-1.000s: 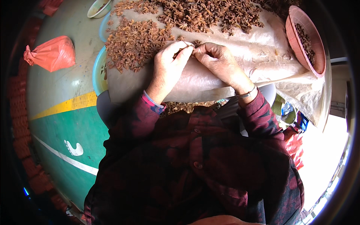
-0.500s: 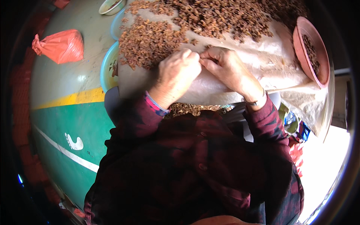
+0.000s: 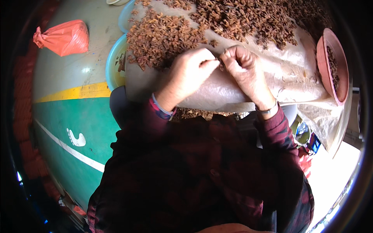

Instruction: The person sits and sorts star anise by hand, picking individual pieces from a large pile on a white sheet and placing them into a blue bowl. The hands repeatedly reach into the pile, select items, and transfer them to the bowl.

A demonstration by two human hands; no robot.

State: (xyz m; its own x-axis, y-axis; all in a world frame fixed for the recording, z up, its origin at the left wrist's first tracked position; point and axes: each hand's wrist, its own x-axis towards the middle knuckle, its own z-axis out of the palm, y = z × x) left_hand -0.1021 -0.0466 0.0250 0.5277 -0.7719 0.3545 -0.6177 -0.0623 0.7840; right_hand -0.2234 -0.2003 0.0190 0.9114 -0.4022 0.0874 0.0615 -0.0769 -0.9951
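Observation:
My left hand (image 3: 193,73) is closed in a pinch, thumb against forefinger, just in front of the left pile of star anise (image 3: 161,37). Almost meeting it, my right hand (image 3: 244,66) also pinches, with its other fingers curled in. A tiny brown bit shows between the two sets of fingertips, too small to name. Both hands are above the pale plastic sheet (image 3: 229,93), on which the dried star anise lies. A larger heap of star anise (image 3: 241,17) spreads behind my right hand, and one loose star anise (image 3: 213,42) lies between the piles.
A pink basin (image 3: 321,58) with brown pieces inside stands at the right. Along the sheet's left edge are a light-blue-rimmed basin (image 3: 110,64) and another blue basin (image 3: 123,19). A tied red bag (image 3: 68,37) rests on the floor at far left.
My fingertips have come slightly apart and both hands sit a little farther right. The whole view has shifted somewhat; the piles and basins appear otherwise the same.

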